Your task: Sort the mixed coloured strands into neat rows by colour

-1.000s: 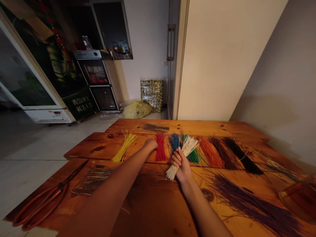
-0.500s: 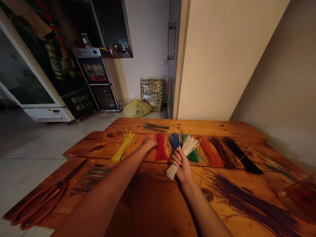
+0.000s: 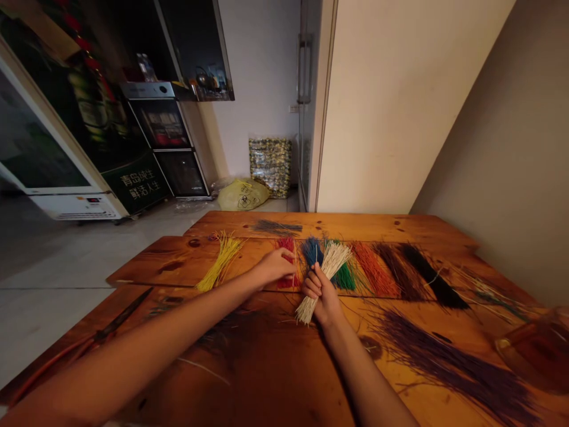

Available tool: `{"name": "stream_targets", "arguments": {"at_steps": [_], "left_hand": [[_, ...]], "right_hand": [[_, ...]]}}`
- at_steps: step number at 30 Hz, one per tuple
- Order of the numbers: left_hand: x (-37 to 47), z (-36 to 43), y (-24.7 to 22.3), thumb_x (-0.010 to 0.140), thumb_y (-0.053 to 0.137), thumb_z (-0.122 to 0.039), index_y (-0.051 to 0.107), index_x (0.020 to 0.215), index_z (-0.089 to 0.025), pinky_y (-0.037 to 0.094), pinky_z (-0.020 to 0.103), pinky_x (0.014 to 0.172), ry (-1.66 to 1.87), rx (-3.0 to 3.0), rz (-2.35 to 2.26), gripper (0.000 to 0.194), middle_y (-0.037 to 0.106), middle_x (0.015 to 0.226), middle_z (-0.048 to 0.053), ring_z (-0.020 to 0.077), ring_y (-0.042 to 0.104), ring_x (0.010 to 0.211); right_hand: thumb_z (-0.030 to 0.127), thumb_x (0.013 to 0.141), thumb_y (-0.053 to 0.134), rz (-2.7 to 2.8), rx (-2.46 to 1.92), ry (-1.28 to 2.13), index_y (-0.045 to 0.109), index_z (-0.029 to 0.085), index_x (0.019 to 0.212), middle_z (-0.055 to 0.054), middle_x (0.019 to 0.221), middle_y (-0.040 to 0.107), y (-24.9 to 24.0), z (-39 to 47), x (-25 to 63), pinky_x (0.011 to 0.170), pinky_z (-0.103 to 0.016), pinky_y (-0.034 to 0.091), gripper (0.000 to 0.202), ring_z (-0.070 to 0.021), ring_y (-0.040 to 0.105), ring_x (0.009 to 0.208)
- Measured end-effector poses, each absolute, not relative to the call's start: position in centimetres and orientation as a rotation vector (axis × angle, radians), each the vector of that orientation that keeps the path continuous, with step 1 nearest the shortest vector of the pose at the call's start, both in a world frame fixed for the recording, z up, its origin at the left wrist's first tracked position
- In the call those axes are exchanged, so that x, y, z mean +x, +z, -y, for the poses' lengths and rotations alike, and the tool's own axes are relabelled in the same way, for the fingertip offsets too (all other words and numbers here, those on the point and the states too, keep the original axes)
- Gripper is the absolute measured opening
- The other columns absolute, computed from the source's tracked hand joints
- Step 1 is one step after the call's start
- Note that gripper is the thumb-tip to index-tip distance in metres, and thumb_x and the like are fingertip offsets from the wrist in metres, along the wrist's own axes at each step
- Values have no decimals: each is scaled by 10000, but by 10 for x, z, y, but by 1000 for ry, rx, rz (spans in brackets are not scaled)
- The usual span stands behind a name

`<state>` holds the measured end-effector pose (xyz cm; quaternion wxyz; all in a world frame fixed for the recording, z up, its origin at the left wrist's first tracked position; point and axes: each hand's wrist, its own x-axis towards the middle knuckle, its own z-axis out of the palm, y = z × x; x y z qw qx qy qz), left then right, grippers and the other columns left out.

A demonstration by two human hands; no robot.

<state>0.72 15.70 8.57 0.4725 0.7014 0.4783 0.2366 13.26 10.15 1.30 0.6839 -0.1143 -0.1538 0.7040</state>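
Right grip (image 3: 323, 295) clasps the white bundle (image 3: 336, 260) below its middle, ends jutting out; left grip (image 3: 276, 265), closure unclear, has shifted over the red bundle (image 3: 285, 284)

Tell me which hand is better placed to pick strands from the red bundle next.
Probably the left: the left hand is at the red bundle, partly covering it in this view. The right hand is occupied, gripping the cream bundle.
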Motion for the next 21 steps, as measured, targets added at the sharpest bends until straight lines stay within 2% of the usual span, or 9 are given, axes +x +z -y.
{"name": "stream_targets", "arguments": {"at_steps": [2, 4, 8, 15, 21], "left_hand": [[12, -139, 87, 592, 609, -107, 451, 912, -169, 410, 193, 480, 607, 1747, -1111, 363, 592, 582, -52, 107, 560, 507], [14, -128, 89, 572, 619, -127, 418, 913, -189, 423, 196, 485, 627, 1811, -1041, 400, 624, 622, -34, 128, 596, 547], [15, -119, 92, 592, 624, -179, 396, 847, -203, 446, 210, 499, 561, 1924, -1012, 343, 651, 641, -3, 151, 624, 572], [11, -122, 84, 609, 612, -179, 397, 817, -203, 446, 206, 486, 556, 1955, -1018, 300, 639, 635, -7, 141, 610, 559], [5, -134, 78, 658, 584, -149, 402, 825, -203, 456, 193, 542, 877, 1837, -919, 253, 586, 654, -38, 103, 594, 579]], "right_hand": [[290, 767, 655, 363, -315, 1566, 490, 168, 662, 133, 431, 281, 13, -101, 130, 282, -94, 223, 230, -4, 156, 319], [320, 756, 663, 367, -382, 1556, 552, 163, 749, 140, 411, 287, 13, -101, 128, 271, -90, 207, 192, -2, 136, 309], [381, 734, 673, 387, -484, 1574, 602, 154, 854, 140, 395, 311, 11, -102, 129, 259, -86, 196, 266, 8, 147, 287], [355, 731, 681, 410, -481, 1574, 588, 143, 770, 143, 376, 279, 13, -101, 129, 264, -89, 193, 235, 7, 144, 282], [308, 789, 620, 430, -301, 1636, 584, 147, 857, 134, 430, 312, 15, -101, 131, 284, -91, 208, 179, -4, 141, 310]]}}
